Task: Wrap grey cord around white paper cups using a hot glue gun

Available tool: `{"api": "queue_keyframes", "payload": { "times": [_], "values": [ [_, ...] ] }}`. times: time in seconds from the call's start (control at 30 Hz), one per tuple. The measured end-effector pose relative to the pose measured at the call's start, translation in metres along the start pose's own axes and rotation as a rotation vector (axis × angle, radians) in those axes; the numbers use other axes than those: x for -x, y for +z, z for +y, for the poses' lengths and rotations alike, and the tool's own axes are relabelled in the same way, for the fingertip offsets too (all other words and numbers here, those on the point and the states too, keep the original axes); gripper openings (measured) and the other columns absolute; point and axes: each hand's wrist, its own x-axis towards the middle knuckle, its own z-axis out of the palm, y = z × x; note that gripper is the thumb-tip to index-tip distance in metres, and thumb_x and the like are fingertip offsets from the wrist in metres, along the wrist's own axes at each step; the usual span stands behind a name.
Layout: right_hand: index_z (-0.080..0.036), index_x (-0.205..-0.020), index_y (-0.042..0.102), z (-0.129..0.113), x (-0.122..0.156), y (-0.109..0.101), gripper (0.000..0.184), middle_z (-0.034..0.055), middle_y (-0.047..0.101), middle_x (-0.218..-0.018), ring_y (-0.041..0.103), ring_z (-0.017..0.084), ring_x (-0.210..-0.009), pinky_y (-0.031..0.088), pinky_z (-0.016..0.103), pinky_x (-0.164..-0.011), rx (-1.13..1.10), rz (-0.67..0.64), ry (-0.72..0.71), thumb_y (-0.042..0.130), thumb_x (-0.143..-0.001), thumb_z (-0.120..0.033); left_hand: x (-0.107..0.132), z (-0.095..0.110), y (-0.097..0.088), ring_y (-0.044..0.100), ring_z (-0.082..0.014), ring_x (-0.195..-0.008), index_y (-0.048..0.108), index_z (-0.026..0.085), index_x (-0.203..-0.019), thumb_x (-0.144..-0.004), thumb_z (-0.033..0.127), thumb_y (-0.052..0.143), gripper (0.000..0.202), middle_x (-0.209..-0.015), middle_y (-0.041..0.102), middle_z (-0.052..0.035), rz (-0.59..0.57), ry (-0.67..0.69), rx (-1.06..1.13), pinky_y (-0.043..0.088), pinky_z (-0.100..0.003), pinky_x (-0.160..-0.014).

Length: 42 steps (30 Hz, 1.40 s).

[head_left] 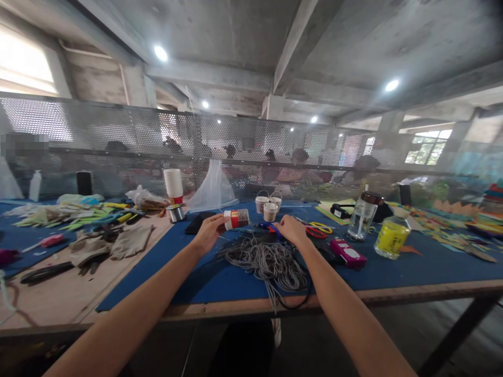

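Gripping a paper cup (pixel 237 218) sideways, left hand (pixel 209 232); right hand (pixel 291 230) just beside.

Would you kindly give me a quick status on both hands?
Left hand holding paper cup sideways. Right hand down beside blue-handled scissors. Grey cord pile between the arms.

The left hand (pixel 208 232) grips a paper cup (pixel 237 218) lying on its side over the table (pixel 412 267). Just right of that grip, the right hand (pixel 291 229) rests on scissors (pixel 271 226). Before the grip, toward the table's near edge, lies a heap of cord (pixel 271 262). Behind it to the right stand three small cups (pixel 269 205); behind it to the left stands a cup stack (pixel 173 186). Far right stand two jars (pixel 377 225); far left lie gloves (pixel 113 243).
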Motion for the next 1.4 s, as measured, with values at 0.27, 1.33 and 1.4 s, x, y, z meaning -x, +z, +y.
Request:
{"api": "queue_keyframes", "payload": {
  "times": [0.27, 1.33, 1.4],
  "values": [
    [-0.016, -0.092, 0.070, 0.004, -0.011, 0.013, 0.044, 0.0179, 0.071, -0.106, 0.065, 0.033, -0.107, 0.046, 0.036, -0.081, -0.044, -0.262, 0.114, 0.063, -0.078, -0.057, 0.001, 0.001, 0.000, 0.061, -0.0150, -0.067, 0.072, 0.012, -0.077, -0.057, 0.028, 0.084, 0.028, -0.075, 0.071, -0.0046, 0.005, 0.011, 0.002, 0.047, -0.026, -0.067],
    [-0.018, -0.102, 0.057, -0.049, 0.013, -0.001, 0.039, -0.0011, 0.064, -0.070, 0.057, 0.012, -0.057, 0.048, 0.024, -0.055, -1.189, 0.242, -0.199, 0.068, -0.078, -0.047, -0.007, -0.004, -0.006, 0.063, -0.0164, -0.071, 0.075, 0.013, -0.084, -0.058, 0.031, 0.083, 0.033, -0.083, 0.073, -0.0067, 0.094, 0.014, 0.023, 0.047, -0.027, -0.068],
    [-0.020, -0.105, 0.054, -0.051, 0.017, 0.000, 0.039, -0.0002, 0.066, -0.076, 0.061, 0.013, -0.059, 0.051, 0.026, -0.060, -1.163, 0.292, -0.248, 0.066, -0.079, -0.046, -0.006, -0.004, -0.007, 0.063, -0.0164, -0.071, 0.075, 0.013, -0.083, -0.058, 0.032, 0.084, 0.032, -0.082, 0.073, -0.0064, 0.099, 0.014, 0.024, 0.047, -0.027, -0.068]
  ]
}}
